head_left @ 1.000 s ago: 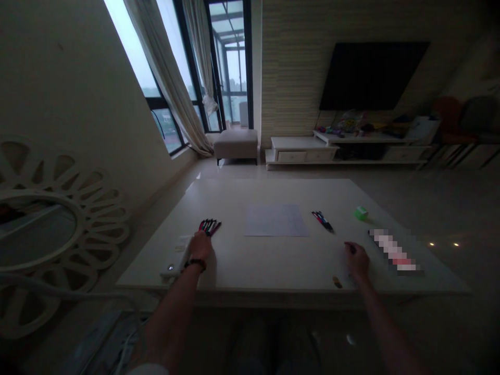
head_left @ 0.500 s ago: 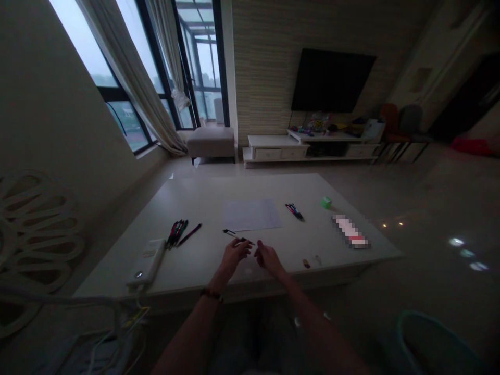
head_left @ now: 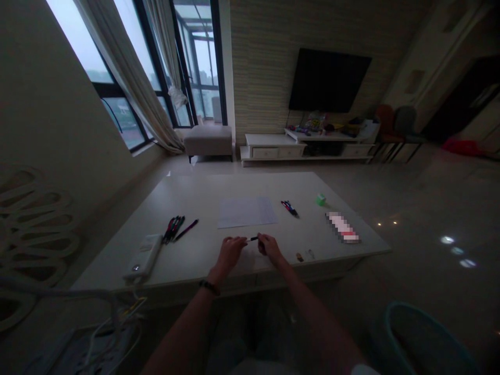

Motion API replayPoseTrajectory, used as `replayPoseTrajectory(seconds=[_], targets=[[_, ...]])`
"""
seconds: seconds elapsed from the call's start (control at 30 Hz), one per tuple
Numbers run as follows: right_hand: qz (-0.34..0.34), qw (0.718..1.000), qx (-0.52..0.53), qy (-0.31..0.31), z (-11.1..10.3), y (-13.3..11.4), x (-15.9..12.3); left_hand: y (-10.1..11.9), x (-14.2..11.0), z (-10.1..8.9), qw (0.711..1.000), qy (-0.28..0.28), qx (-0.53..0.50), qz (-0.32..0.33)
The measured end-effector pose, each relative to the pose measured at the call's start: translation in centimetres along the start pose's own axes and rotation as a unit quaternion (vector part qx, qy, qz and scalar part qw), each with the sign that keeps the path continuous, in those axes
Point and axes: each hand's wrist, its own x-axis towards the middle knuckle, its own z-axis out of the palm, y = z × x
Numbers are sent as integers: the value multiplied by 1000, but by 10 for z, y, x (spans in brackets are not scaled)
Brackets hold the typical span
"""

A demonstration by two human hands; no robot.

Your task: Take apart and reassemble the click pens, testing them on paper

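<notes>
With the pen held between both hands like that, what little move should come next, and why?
I'd probably have the right hand pull gently away from the left hand, along the pen. Each hand seems to pinch one end, and the dark section by the right hand may be a cap, though it is too small to tell.

Pen (head_left: 253, 238) I'm holding: blk & white. My bracelet's (head_left: 210, 287) dk, table (head_left: 187, 265) white, paper (head_left: 247, 212) pale lilac. Left pen bunch (head_left: 174, 229): blk, red, grn; right pen bunch (head_left: 289, 209): blk, red, blue. Cube (head_left: 321, 200) lt grn; wall (head_left: 261, 83) beige w/ horiz. stripes.
</notes>
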Motion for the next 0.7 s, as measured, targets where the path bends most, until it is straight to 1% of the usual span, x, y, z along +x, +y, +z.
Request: replayPoseTrajectory(seconds=[0.07, 0.13, 0.23, 0.3, 0.37, 0.43, 0.5, 0.57, 0.6, 0.63, 0.7], targets=[[29, 999, 17, 36, 7, 3, 0, 6, -1, 4, 999, -11, 44, 19], [42, 997, 25, 64, 15, 7, 0, 12, -3, 7, 997, -6, 74, 28], [25, 994, 44, 96, 25, 14, 3, 20, -8, 8, 994, -5, 101, 30], [4, 994, 48, 103, 29, 17, 5, 23, -10, 7, 995, -11, 100, 13], [-4, 995, 44, 88, 29, 19, 7, 22, -9, 5, 997, -18, 77, -15], [0, 997, 33, 65, 28, 18, 8, 18, -5, 3, 998, -39, 21, -50], [0, 999, 9, 35, 24, 17, 9, 11, 1, 1, 990, -95, -66, -86], [-18, 999, -31, 7, 20, 15, 9, 4, 7, 1, 971, -155, -142, -111], [-30, 998, -52, 1, 18, 14, 9, 2, 9, 1, 966, -169, -160, -113], [-41, 997, -67, 7, 17, 14, 9, 1, 10, 3, 967, -165, -160, -110], [-51, 994, -83, 47, 16, 15, 9, 2, 9, 7, 983, -112, -116, -86]])
